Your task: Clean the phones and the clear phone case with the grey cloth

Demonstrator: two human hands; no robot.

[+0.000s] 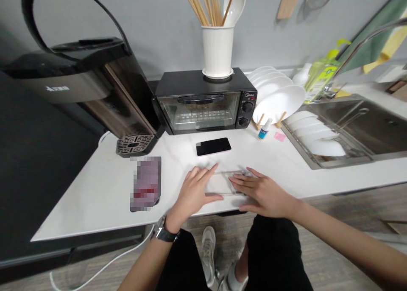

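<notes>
A clear, flat phone case (pixel 219 183) lies at the counter's front edge between my hands. My left hand (pixel 194 191) rests at its left end, thumb and forefinger spread apart along its two long sides. Across the right end lies my right hand (pixel 259 193), its fingers stretched out on the case and its thumb lower, near the counter edge. A smartphone (pixel 213 146) with a dark screen lies just beyond the case. Left of my left hand is a blurred-out purple flat object (pixel 146 183).
Behind stand a toaster oven (pixel 200 113), a cup of chopsticks (pixel 218 49) and a black water dispenser (pixel 95 83). To the right are a small spray bottle (pixel 263 130), a pink sticky note (pixel 280 136), racked plates (pixel 278 102) and a sink (pixel 378 125).
</notes>
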